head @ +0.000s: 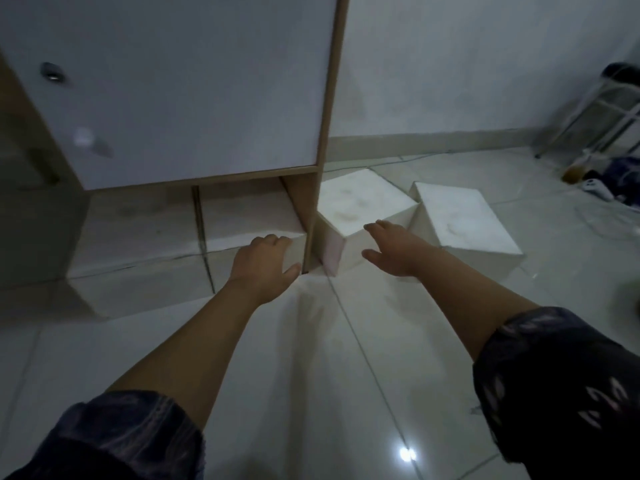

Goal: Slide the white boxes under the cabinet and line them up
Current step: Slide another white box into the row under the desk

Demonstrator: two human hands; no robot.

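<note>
A white cabinet [194,98] with brown edges stands on legs over a low gap. Two white boxes sit in that gap: one at the left [135,226] and one at the right [249,216]. My left hand [266,261] presses on the front right corner of the right one, fingers curled over its edge. Right of the cabinet's leg [306,216] a third white box [360,202] stands at an angle on the floor. My right hand [391,251] lies flat against its near side, fingers spread. A fourth white box [464,216] sits further right, touching the third.
The floor is glossy pale tile [346,358]. A white wall with a skirting board [433,140] runs behind. At the far right stand a wire rack [602,112], dark clutter, a cable and a white plug strip [595,194].
</note>
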